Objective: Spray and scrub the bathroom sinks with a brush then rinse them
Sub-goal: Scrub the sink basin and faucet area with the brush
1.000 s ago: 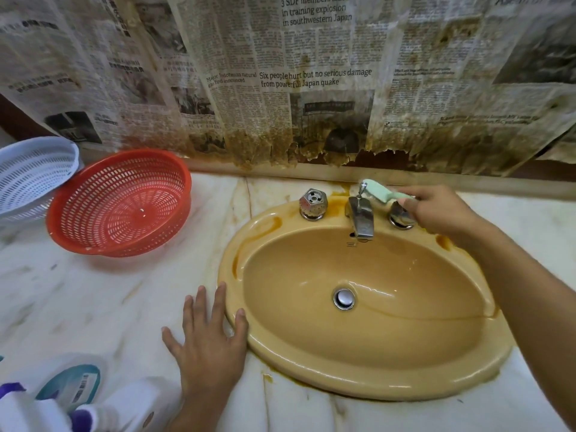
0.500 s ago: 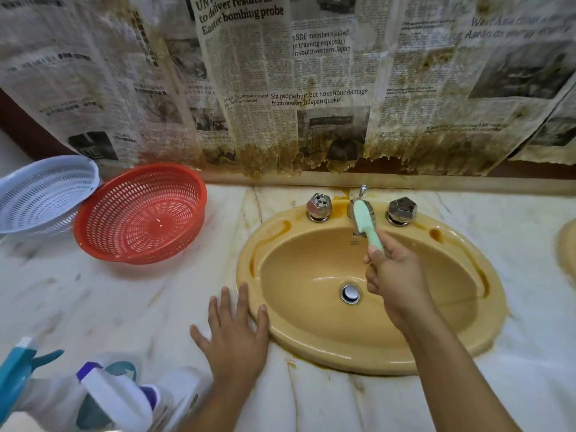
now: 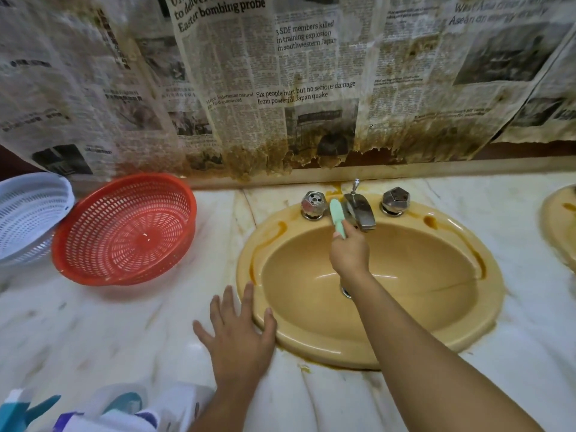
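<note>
1. Right hand: fingers clenched round the handle of the pale green brush; the fist hangs over the back half of the basin.
2. Brush: it rises from the top of the fist, away from the person; its head lies at the back rim, between the left knob and the spout; whether the bristles touch the rim cannot be told.
3. Sink: an ochre oval basin set in the marble counter, lying below and all round the grip; orange-brown stains run along its rim; the drain shows in part under the forearm, just behind the wrist.
4. Left hand: released and grasping nothing; palm flat on the counter, fingers straight and spread; the thumb touches the sink's front rim, nearer the person and left of the grip.
5. Right knob: beyond the grip and to its right, past the spout.
6. Red basket: on the counter well left of the grip; a white basket just beside it, farther left.
7. Spray bottles: blurred, at the near-left corner, behind the left hand.
8. Newspaper: sheets cover the wall beyond the grip; lower edges torn and stained brown.
9. Second sink: only its edge shows, far right of the grip.
</note>
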The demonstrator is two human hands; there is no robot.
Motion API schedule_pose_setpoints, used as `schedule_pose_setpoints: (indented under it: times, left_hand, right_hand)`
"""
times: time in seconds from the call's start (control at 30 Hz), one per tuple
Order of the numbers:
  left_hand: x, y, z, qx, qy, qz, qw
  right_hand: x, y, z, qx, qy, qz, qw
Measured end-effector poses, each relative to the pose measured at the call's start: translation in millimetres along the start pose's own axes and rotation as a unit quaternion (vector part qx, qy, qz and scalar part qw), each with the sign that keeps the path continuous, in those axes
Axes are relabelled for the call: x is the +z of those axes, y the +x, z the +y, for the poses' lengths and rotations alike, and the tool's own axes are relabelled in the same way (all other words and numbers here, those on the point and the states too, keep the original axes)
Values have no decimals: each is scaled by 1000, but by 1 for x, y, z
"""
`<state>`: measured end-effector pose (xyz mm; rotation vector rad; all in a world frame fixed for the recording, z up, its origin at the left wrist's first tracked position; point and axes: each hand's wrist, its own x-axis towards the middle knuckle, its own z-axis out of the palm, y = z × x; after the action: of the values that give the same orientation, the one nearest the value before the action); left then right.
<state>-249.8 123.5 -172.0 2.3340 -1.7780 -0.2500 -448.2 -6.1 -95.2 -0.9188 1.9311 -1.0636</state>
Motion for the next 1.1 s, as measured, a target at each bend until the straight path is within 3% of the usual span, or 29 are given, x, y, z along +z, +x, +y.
schedule_pose_setpoints:
  times: [0.27, 0.57, 0.9, 1.1]
  left_hand:
    - [2, 6, -2, -5, -15, -12, 1000]
    - [-1, 6, -1, -4, -20, -22, 1000]
    - [-1, 5, -2, -4, -17, -14, 1000]
    - [-1, 6, -1, -3, -22, -10, 1000]
  right_hand:
    - [41, 47, -36, 82, 71, 69, 992]
    - [16, -12, 6, 73, 50, 66, 994]
    - [32, 54, -48, 94, 23, 38, 995]
    - [15, -4, 4, 95, 72, 37, 992]
